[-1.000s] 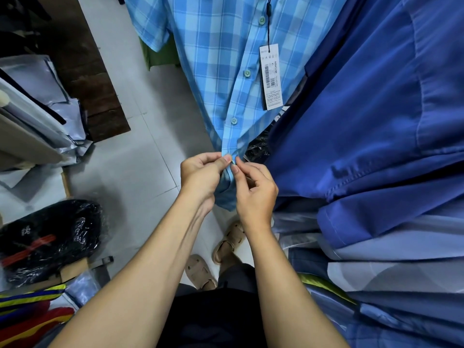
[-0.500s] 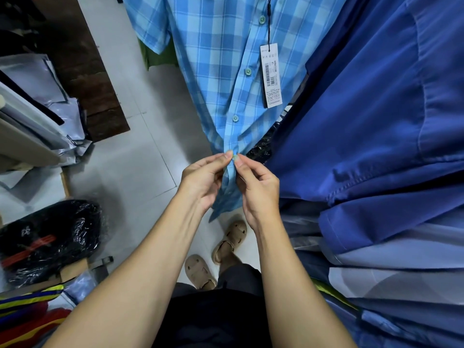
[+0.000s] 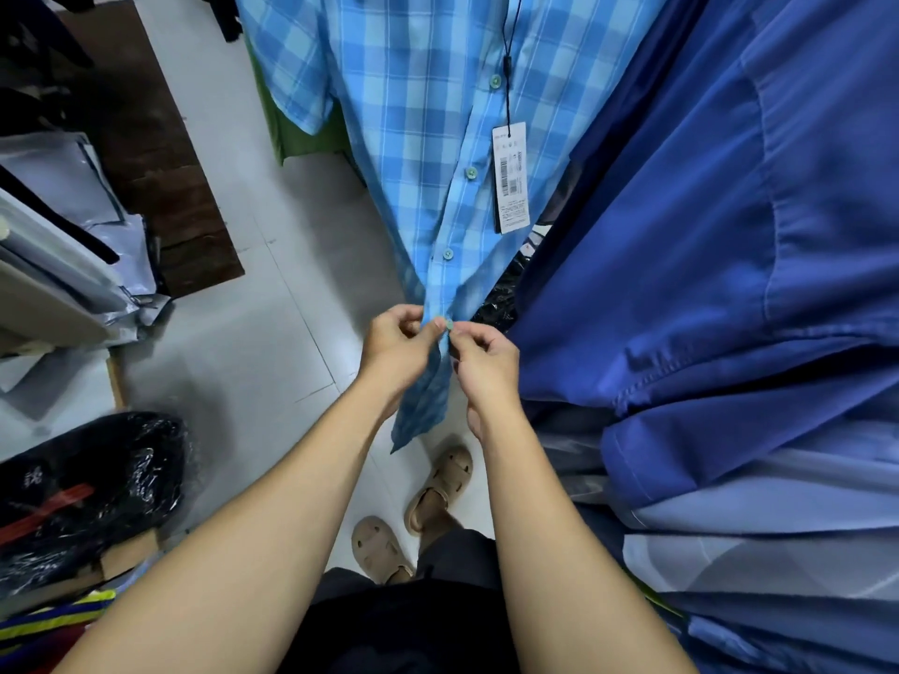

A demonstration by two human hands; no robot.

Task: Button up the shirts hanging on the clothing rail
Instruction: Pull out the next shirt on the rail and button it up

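A light-blue plaid shirt [image 3: 418,138] hangs in front of me, with green buttons closed down its placket and a white price tag [image 3: 510,180] dangling on a black cord. My left hand [image 3: 394,345] pinches the placket edge near the hem. My right hand [image 3: 481,360] pinches the opposite edge right beside it. A small green button [image 3: 448,325] shows between my two thumbs. The shirt's tail hangs loose below my hands.
Dark blue shirts [image 3: 705,235] hang close on the right, with paler garments [image 3: 778,518] below them. A black plastic-wrapped bundle [image 3: 87,484] lies at lower left, grey packages [image 3: 73,245] at left. A dark wooden board [image 3: 151,153] lies on the pale tiled floor.
Both hands have stayed at the placket's lowest part, and the green button has come into sight between my thumbs. The shirt's lower edge is drawn tighter.
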